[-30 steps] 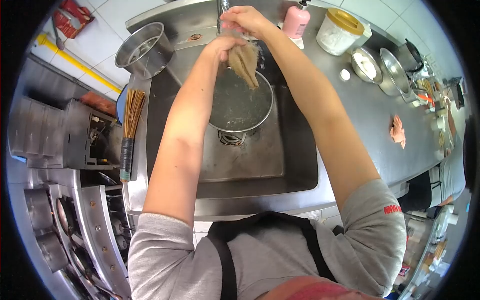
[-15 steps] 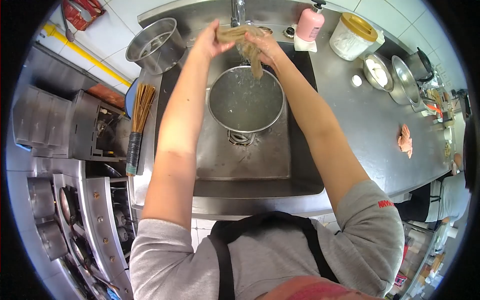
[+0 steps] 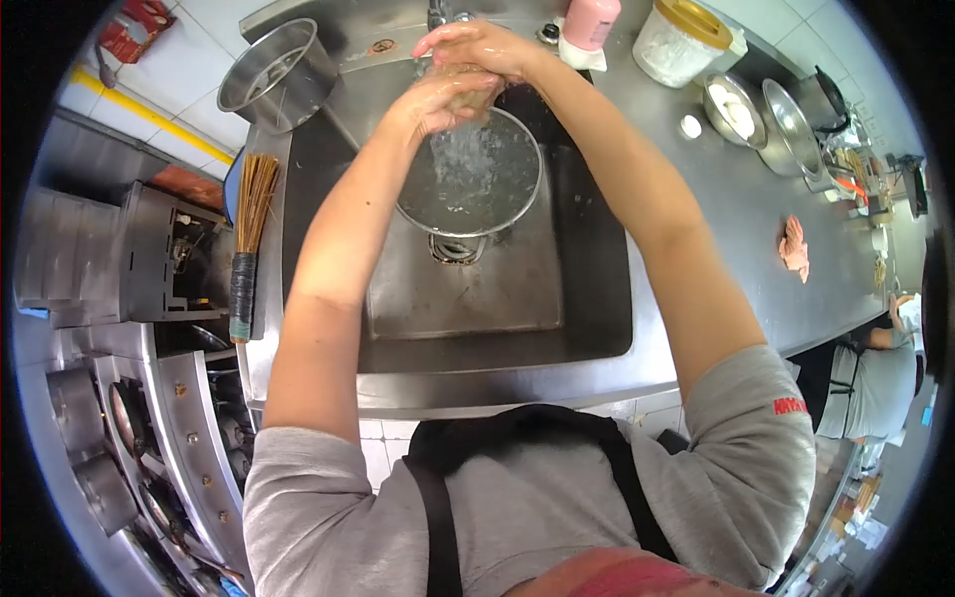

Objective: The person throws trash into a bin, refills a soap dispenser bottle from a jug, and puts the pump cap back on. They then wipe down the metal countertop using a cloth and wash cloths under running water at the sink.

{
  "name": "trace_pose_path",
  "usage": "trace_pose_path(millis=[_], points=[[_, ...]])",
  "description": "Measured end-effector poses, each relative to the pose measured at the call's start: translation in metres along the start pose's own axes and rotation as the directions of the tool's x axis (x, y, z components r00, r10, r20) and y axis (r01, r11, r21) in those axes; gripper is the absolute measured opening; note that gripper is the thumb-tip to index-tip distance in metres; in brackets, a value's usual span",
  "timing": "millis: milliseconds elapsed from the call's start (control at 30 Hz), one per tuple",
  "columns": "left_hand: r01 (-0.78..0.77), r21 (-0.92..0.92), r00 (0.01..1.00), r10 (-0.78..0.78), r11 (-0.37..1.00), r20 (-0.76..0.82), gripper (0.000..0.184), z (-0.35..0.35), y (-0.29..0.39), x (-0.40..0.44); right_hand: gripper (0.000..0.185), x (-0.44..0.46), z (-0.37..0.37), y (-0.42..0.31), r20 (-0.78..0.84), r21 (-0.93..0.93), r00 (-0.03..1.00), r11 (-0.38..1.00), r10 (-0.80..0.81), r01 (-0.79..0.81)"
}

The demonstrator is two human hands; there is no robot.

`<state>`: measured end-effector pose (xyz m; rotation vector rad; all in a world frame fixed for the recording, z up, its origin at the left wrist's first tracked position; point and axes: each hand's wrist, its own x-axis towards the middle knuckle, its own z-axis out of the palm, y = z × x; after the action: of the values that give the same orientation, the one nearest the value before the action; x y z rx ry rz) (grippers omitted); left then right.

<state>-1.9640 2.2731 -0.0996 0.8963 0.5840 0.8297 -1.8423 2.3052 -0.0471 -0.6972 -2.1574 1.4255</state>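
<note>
Near the faucet, my left hand and my right hand are pressed together around a wet brownish cloth, which is mostly hidden between them. My right hand lies over the top, and the fingers of my left hand wrap the cloth from the left. Water runs down from the hands into a round metal pot that stands full of water in the sink.
A metal container and a stick brush are left of the sink. To the right are a pink bottle, a gold-lidded tub, a bowl of white items and a pink lump. A person is at far right.
The cloth, stretched between my hands half a second ago, is now bunched up inside them. My hands have come together, and more water pours into the pot. The view has shifted slightly.
</note>
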Motion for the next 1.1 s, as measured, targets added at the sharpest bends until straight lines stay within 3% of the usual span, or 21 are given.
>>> trace_pose_path(millis=[33,100,167,200,267,333,400,433,467,500,567,600,667,700,733,800,867,933,1000,1067,1100], points=[[0.063,0.169,0.998,-0.058,0.984,-0.035,0.026,0.000,-0.002,0.002,0.023,0.003,0.000,0.006,0.051,-0.149,0.994,0.984,-0.095,0.102],[0.056,0.158,0.997,-0.046,0.986,-0.068,0.014,0.009,-0.013,0.002,0.020,0.004,0.011,0.019,-0.009,-0.193,0.998,0.980,-0.061,0.058],[0.218,0.367,0.924,-0.070,0.904,-0.377,0.013,0.021,-0.021,0.003,0.017,0.003,0.020,0.027,-0.223,-0.259,0.975,0.964,0.004,-0.063],[0.225,0.373,0.926,-0.078,0.900,-0.370,0.013,0.027,-0.028,0.002,0.015,-0.002,0.024,0.030,-0.273,-0.243,0.958,0.958,0.085,-0.154],[0.233,0.596,0.792,0.206,0.768,-0.575,0.018,0.037,-0.052,0.003,0.017,-0.005,0.035,0.047,-0.344,-0.364,0.938,0.915,0.042,-0.174],[0.142,0.974,0.749,0.624,0.178,-0.223,0.038,0.012,-0.087,0.008,0.021,-0.011,0.045,0.068,-0.464,-0.476,0.883,0.819,0.076,-0.320],[0.358,0.933,0.854,0.421,-0.049,-0.305,0.042,0.004,-0.110,0.007,0.028,-0.028,0.056,0.073,-0.567,-0.411,0.785,0.738,0.252,-0.534],[0.488,0.865,0.855,0.263,-0.119,-0.446,0.041,0.018,-0.115,0.006,0.031,-0.034,0.060,0.080,-0.614,-0.228,0.669,0.717,0.418,-0.658],[0.496,0.847,0.860,0.244,-0.193,-0.448,0.044,0.030,-0.122,0.002,0.034,-0.057,0.059,0.066,-0.604,-0.012,0.581,0.723,0.545,-0.691],[0.503,0.822,0.861,0.240,-0.265,-0.449,0.047,0.041,-0.128,-0.003,0.038,-0.082,0.058,0.046,-0.577,0.002,0.563,0.690,0.591,-0.723],[0.181,0.871,0.842,0.529,-0.458,0.103,0.048,0.061,-0.140,-0.006,0.035,-0.098,0.047,0.070,-0.570,-0.067,0.615,0.716,0.544,-0.695],[0.139,0.877,0.844,0.518,-0.461,0.138,0.048,0.074,-0.133,0.000,0.035,-0.118,0.030,0.062,-0.600,-0.051,0.585,0.703,0.546,-0.709],[0.184,0.961,0.976,0.158,-0.206,-0.153,0.047,0.095,-0.109,0.011,0.029,-0.155,-0.002,0.046,-0.439,-0.271,0.837,0.841,0.326,-0.469],[0.175,0.962,0.977,0.158,-0.208,-0.144,0.047,0.105,-0.105,0.016,0.025,-0.171,-0.019,0.049,-0.441,-0.412,0.885,0.842,0.151,-0.349],[0.104,0.994,0.989,0.103,0.019,-0.105,0.044,0.115,-0.101,0.022,0.021,-0.196,-0.034,0.052,-0.419,-0.491,0.908,0.837,0.015,-0.241],[-0.075,0.927,0.996,0.067,0.368,0.054,0.042,0.151,-0.090,0.025,0.018,-0.243,-0.056,0.019,-0.329,-0.474,0.932,0.826,0.156,-0.305],[-0.114,0.882,0.993,0.060,0.458,0.098,0.048,0.189,-0.095,0.030,0.014,-0.281,-0.068,-0.002,-0.380,-0.661,0.924,0.685,0.046,-0.306],[-0.135,0.825,0.991,0.061,0.550,0.122,0.054,0.220,-0.099,0.031,0.011,-0.318,-0.086,-0.033,-0.511,-0.583,0.857,0.759,-0.063,-0.292],[-0.086,0.816,0.995,0.012,0.572,0.096,0.067,0.240,-0.101,0.029,0.005,-0.356,-0.105,-0.068,-0.593,-0.300,0.804,0.939,-0.044,-0.169],[-0.020,0.826,0.998,-0.042,0.564,0.053,0.070,0.244,-0.107,0.037,0.010,-0.386,-0.129,-0.079,-0.753,-0.079,0.630,0.925,0.189,-0.372],[0.032,0.837,0.994,-0.107,0.547,0.031,0.072,0.243,-0.108,0.043,0.009,-0.393,-0.130,-0.080,-0.897,-0.184,0.430,0.798,0.101,-0.574]])
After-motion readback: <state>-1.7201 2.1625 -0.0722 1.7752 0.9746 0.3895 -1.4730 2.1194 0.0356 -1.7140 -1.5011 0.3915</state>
